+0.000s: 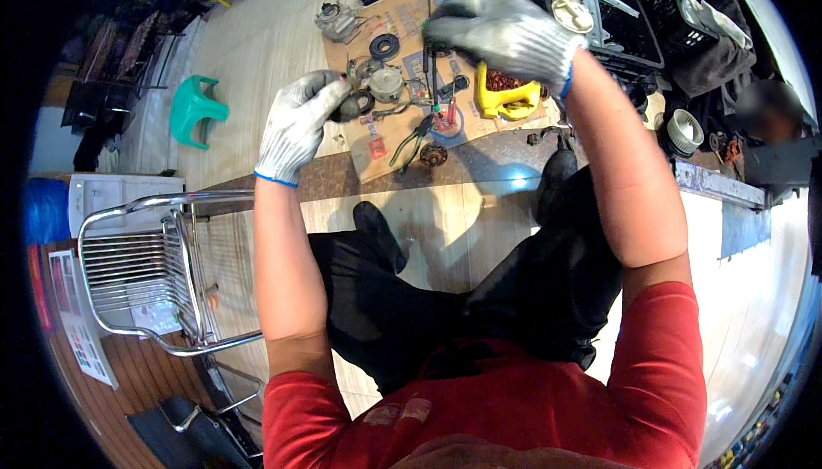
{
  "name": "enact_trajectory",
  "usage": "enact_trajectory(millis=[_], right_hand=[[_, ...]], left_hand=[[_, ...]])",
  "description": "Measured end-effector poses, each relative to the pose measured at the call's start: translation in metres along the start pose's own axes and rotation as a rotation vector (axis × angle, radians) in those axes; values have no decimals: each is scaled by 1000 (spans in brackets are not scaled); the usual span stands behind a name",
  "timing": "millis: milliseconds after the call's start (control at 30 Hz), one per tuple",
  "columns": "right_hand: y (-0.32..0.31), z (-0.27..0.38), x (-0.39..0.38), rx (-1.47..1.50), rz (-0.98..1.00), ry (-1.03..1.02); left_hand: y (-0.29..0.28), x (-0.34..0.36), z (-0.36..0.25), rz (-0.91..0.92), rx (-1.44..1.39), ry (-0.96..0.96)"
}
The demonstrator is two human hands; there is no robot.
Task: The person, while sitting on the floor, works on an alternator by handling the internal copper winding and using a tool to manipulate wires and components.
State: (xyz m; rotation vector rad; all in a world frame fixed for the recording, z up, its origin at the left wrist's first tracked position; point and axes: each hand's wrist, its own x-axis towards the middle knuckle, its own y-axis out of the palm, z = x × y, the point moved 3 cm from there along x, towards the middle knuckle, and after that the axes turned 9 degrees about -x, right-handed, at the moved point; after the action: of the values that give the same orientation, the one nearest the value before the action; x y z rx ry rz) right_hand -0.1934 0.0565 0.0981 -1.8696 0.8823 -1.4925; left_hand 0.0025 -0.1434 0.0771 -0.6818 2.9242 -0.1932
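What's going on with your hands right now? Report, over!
Left hand gloved, fingers shut on a dark round part. Right hand gloved, gripping a screwdriver, tip down. Cardboard below crowded with motor parts and pliers.

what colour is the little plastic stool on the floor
Green; the stool shows clearly at the left of the head view.

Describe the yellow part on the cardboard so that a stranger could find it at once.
Start at the brown cardboard sheet on the floor. Near its right edge, just below the gloved right hand, lies the yellow housing. It is the only bright yellow piece among grey and black parts.
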Motion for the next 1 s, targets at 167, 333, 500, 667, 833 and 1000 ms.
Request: enact_trajectory(millis=[167, 333, 500, 667, 833, 1000], right_hand=[[0, -37, -25, 308, 515, 584], [-1, -70, -58, -4, 829, 686], [-38, -41, -31, -389, 280, 772], [-21, 35, 21, 320, 56, 464], [18, 58, 26, 537, 313, 456], [18, 53, 24, 804, 392, 513]], left_hand=[[-19, -17, 9, 170, -429, -71], [-23, -18, 9, 203, -582, -58], [-11, -14, 14, 121, -539, -32], [0, -8, 14, 218, -508, -83], [26, -9, -1, 163, -440, -69], [29, -7, -5, 221, -392, -85]])
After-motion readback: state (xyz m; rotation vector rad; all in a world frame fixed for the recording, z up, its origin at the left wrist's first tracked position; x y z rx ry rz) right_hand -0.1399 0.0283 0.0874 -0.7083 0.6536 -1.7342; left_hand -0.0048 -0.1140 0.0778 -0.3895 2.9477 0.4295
